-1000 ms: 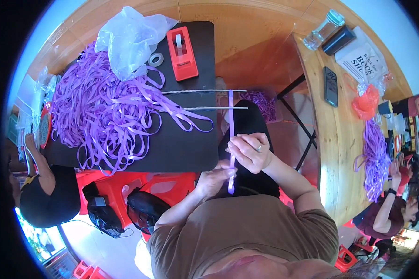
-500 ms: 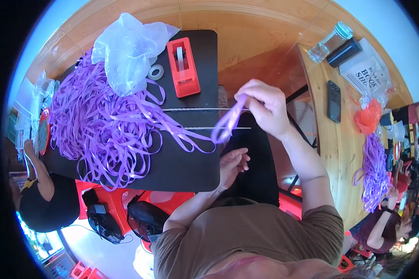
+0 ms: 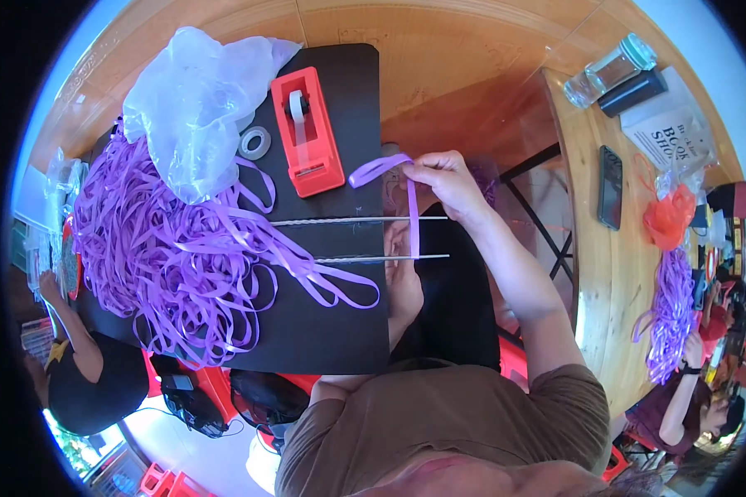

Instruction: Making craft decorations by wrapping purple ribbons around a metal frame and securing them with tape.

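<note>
My right hand (image 3: 444,180) pinches a purple ribbon strip (image 3: 412,209) and holds it taut above two thin metal rods (image 3: 365,220) that stick out past the edge of a black table (image 3: 340,331). One end of the strip curls left toward a red tape dispenser (image 3: 307,132). My left hand (image 3: 403,277) sits below the rods and grips the strip's lower end near the lower rod. A big heap of loose purple ribbons (image 3: 166,248) covers the left of the table.
A crumpled clear plastic bag (image 3: 191,99) and a tape roll (image 3: 254,142) lie beside the dispenser. A wooden table (image 3: 622,273) on the right carries a phone (image 3: 610,186), a glass jar (image 3: 609,70) and more ribbon. Other people sit at lower left and lower right.
My right hand went up from the lap over the rods, pulling the ribbon strip with it, then settled with the strip stretched across both rods. My left hand moved up to the lower rod.
</note>
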The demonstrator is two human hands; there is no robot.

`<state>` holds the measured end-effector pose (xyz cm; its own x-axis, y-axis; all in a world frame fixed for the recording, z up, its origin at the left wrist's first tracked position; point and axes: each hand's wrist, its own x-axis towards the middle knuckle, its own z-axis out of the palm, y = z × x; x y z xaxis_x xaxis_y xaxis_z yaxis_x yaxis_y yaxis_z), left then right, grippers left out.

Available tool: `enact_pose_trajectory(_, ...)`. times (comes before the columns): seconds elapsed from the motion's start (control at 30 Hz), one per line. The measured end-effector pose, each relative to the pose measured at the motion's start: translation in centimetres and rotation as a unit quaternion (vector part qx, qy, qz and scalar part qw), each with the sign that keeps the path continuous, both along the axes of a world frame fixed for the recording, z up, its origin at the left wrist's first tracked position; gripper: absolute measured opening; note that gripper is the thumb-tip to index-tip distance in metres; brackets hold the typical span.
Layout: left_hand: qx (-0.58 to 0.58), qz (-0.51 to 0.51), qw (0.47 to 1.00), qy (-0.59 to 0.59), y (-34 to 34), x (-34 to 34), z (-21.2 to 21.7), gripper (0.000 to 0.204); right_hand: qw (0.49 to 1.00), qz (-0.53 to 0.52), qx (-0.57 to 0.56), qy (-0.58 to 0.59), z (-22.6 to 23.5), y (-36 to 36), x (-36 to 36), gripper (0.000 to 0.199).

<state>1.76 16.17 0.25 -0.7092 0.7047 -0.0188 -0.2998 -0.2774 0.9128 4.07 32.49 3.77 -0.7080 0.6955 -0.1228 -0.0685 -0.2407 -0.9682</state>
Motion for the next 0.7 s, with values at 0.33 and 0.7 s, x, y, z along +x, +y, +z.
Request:
enact_pose_trajectory(0.33,0.038,0.071,0.986,0.148,2.0,0.4,1.4,0.038,0.971,0.024,-0.217,-0.098,-3.8,-4.5,2.7,0.012)
enact_pose_trajectory(0.7,-0.036,-0.048,0.997,-0.042,-2.7,1.5,-1.3,0.019,0.920,-0.011,-0.392,0.004,-9.3,-12.9,6.3,0.009)
